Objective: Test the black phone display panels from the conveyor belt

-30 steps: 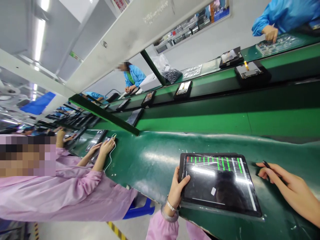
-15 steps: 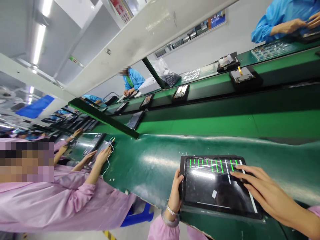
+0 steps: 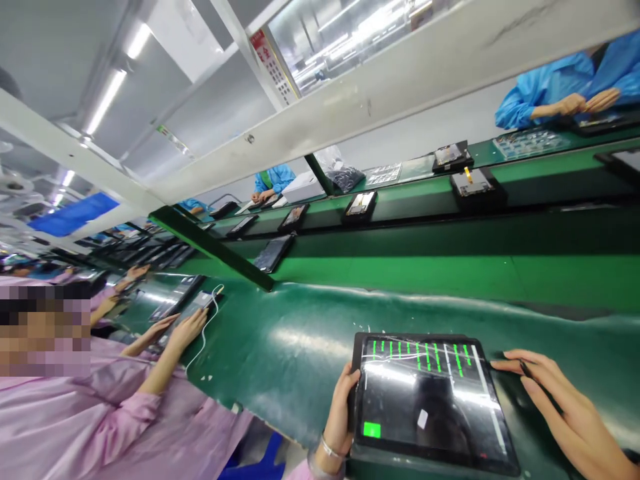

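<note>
The tablet (image 3: 435, 400) is clasped at its left edge by the left hand (image 3: 341, 407). A dark pen (image 3: 524, 369) is pinched in the right hand (image 3: 563, 400), fingers extended leftward.

Person's L hand (image 3: 340, 407) is at btm ctr-R, wrist (image 3: 337, 437) below it, approx in line w/ the hand; thumb shows on top, angled up & R, other fingers mostly hidden, hand curled in a hold. R hand (image 3: 560, 397) is at far R, forearm (image 3: 613, 453) slanting up-L from the corner, fingers (image 3: 530, 358) stretched L, thumb below in a loose pinch. Hands well apart.
</note>
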{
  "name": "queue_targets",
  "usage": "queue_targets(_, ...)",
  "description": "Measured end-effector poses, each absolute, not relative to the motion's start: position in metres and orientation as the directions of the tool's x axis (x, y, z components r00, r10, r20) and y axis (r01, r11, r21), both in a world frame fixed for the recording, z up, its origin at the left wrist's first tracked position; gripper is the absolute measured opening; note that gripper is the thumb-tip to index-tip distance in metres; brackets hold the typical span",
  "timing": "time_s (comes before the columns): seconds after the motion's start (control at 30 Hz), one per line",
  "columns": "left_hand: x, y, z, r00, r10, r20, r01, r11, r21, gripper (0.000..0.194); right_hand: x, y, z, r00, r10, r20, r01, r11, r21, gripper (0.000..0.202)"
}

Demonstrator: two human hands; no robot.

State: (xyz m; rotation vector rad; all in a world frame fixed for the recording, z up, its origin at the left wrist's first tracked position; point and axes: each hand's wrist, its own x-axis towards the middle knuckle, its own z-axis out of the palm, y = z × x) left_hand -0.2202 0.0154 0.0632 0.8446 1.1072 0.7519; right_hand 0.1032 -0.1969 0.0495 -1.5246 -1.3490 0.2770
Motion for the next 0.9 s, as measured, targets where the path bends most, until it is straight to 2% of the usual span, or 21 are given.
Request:
queue_targets(0.1,-0.218,0.026,0.060,0.175,0.846,-0.504,-0.107,0.526,0.844,0.049,0.110,-0.202,0.041,0.436,0.792,0.428,0.545,0.147,-0.825,0.032)
queue_targets(0.17,-0.211,0.040,0.060,0.126,0.833,-0.539,-0.141,0.553,0.821,0.041,0.112,-0.201,0.038,0.503,0.753,0.425,0.489,0.157,-0.858,0.032)
queue_targets(0.33,-0.162,0.088,0.070,0.104,0.796,-0.596,-0.268,0.600,0.754,0.020,0.110,-0.194,0.033,0.581,0.735,0.349,0.321,0.187,-0.928,0.038)
queue_targets(0.4,-0.128,0.106,0.072,0.016,0.859,-0.512,-0.184,0.506,0.843,0.026,0.109,-0.192,0.032,0.589,0.725,0.356,0.302,0.211,-0.930,0.036)
queue_targets(0.47,-0.088,0.122,0.072,-0.087,0.935,-0.345,0.018,0.347,0.938,0.041,0.109,-0.190,0.031,0.590,0.713,0.378,0.312,0.230,-0.922,0.036)
queue_targets(0.57,-0.027,0.139,0.069,-0.124,0.978,-0.169,0.246,0.195,0.949,0.057,0.111,-0.189,0.029,0.586,0.706,0.398,0.328,0.242,-0.913,0.037)
queue_targets(0.63,0.004,0.144,0.068,-0.096,0.990,-0.104,0.377,0.133,0.917,0.063,0.113,-0.189,0.026,0.582,0.705,0.405,0.336,0.245,-0.910,0.037)
queue_targets(0.7,0.021,0.144,0.066,0.002,0.999,-0.053,0.505,0.045,0.862,0.063,0.115,-0.190,0.021,0.571,0.714,0.405,0.342,0.242,-0.908,0.037)
queue_targets(0.8,0.020,0.135,0.062,0.233,0.972,-0.011,0.597,-0.134,0.791,0.047,0.121,-0.192,0.012,0.558,0.732,0.392,0.342,0.227,-0.912,0.040)
queue_targets(0.9,-0.002,0.122,0.055,0.392,0.920,0.028,0.585,-0.273,0.764,0.033,0.128,-0.192,0.006,0.550,0.748,0.371,0.355,0.192,-0.915,0.048)
